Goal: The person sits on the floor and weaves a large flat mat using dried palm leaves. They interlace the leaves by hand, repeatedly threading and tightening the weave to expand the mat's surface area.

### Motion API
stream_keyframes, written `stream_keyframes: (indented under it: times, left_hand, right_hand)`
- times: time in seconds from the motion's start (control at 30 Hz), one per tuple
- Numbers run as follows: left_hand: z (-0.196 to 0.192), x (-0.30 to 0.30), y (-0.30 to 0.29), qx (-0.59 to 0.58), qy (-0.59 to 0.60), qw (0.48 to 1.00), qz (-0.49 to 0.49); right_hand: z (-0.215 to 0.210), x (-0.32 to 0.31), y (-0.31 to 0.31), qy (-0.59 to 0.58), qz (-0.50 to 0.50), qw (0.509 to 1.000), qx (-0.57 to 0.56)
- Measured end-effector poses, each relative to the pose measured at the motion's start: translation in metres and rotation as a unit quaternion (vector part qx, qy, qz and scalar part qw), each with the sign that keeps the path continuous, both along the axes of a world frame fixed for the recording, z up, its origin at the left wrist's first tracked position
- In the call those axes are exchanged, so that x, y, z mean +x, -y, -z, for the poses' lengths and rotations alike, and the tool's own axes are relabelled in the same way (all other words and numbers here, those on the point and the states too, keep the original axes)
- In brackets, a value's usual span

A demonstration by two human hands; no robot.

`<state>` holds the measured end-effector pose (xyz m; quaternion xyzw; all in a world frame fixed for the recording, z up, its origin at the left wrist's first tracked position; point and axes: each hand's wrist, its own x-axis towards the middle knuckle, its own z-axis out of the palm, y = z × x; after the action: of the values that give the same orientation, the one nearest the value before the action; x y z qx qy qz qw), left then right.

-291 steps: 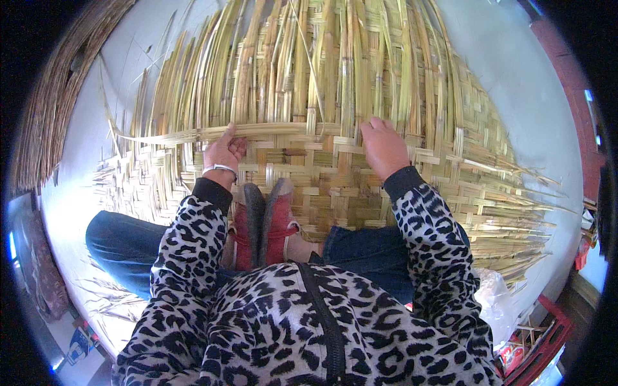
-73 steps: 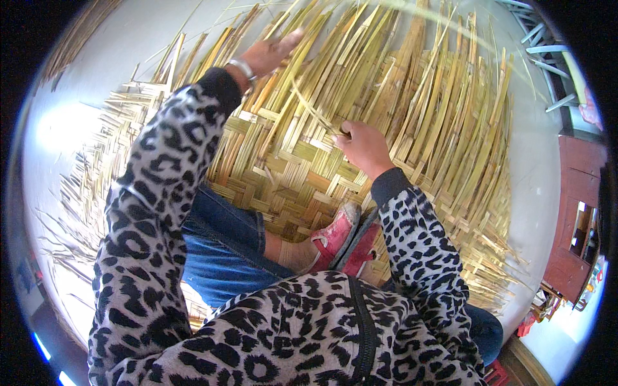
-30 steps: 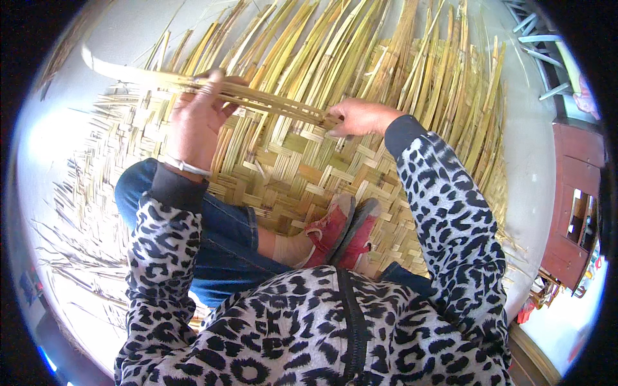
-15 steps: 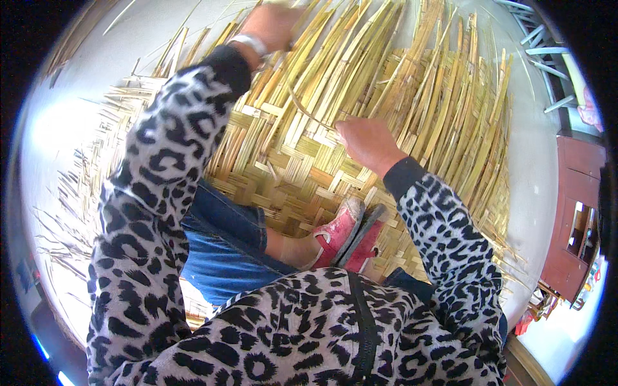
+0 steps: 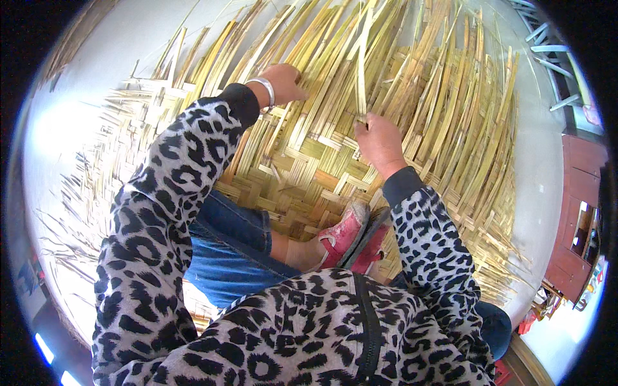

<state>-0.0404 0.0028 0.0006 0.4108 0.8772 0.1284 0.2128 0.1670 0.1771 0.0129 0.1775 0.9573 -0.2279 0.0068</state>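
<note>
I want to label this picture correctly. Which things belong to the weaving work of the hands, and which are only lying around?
In the work:
- woven bamboo mat
- loose bamboo strips
- upright strip pinched by the right hand
- left hand, reaching among the strips

Only around:
- red cabinet
- metal rack

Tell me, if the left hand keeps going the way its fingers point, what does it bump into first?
Probably the loose bamboo strips. The left hand already lies among them, fingers aimed further up the unwoven part of the mat; depth is hard to judge.
</note>
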Motion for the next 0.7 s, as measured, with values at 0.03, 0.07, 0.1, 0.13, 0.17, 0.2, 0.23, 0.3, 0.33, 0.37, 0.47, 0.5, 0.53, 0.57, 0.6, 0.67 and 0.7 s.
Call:
stream_keyframes:
  times: [0.03,0.07,0.1,0.13,0.17,0.2,0.23,0.3,0.33,0.37,0.47,0.5,0.53,0.57,0.6,0.67,0.7]
  left_hand:
    - [0.006,0.001,0.001,-0.006,0.009,1.000,-0.013]
    - [0.009,0.001,0.003,0.007,0.019,1.000,-0.018]
    - [0.010,0.002,0.004,0.025,0.036,0.999,-0.016]
    - [0.007,0.000,0.006,0.047,0.046,0.998,-0.016]
    - [0.004,-0.001,0.007,0.036,0.061,0.997,-0.030]
    - [0.000,-0.002,0.008,0.039,0.104,0.993,-0.042]
    - [-0.005,-0.003,0.011,0.044,0.146,0.987,-0.055]
    - [-0.012,-0.004,0.018,0.070,0.246,0.965,-0.066]
    - [-0.015,-0.005,0.022,0.063,0.248,0.965,-0.061]
    - [-0.018,-0.006,0.025,0.060,0.258,0.963,-0.047]
    - [-0.019,0.000,0.030,0.041,0.311,0.949,-0.035]
    - [-0.018,0.005,0.032,0.011,0.312,0.950,-0.018]
    - [-0.018,0.009,0.034,-0.012,0.312,0.950,0.007]
    - [-0.017,0.014,0.036,-0.029,0.301,0.953,0.023]
    - [-0.017,0.017,0.039,-0.036,0.287,0.957,0.022]
    - [-0.018,0.023,0.046,-0.049,0.266,0.962,0.025]
    - [-0.019,0.025,0.048,-0.070,0.202,0.975,0.054]
  right_hand:
    - [0.001,0.001,-0.002,-0.003,0.006,1.000,-0.005]
    - [0.003,0.001,-0.003,-0.007,0.013,1.000,-0.009]
    - [0.004,0.002,-0.003,-0.010,0.019,1.000,-0.007]
    - [0.006,0.004,-0.004,-0.014,0.033,0.999,-0.012]
    - [0.007,0.005,-0.004,-0.022,0.044,0.999,-0.015]
    - [0.008,0.007,-0.004,-0.033,0.054,0.998,-0.018]
    - [0.010,0.008,-0.002,-0.047,0.059,0.997,-0.019]
    - [0.011,0.010,-0.001,-0.082,0.064,0.994,-0.017]
    - [0.012,0.010,0.000,-0.086,0.069,0.994,-0.024]
    - [0.011,0.010,0.001,-0.089,0.074,0.993,-0.030]
    - [0.009,0.009,0.000,-0.017,0.085,0.996,-0.031]
    - [0.008,0.009,0.000,0.019,0.088,0.996,-0.028]
    - [0.008,0.009,0.001,0.008,0.089,0.995,-0.036]
    - [0.007,0.009,0.001,-0.004,0.091,0.995,-0.043]
    - [0.006,0.009,0.002,-0.003,0.095,0.994,-0.049]
    - [0.006,0.008,0.003,-0.005,0.091,0.995,-0.047]
    - [0.005,0.008,0.003,-0.001,0.090,0.995,-0.039]
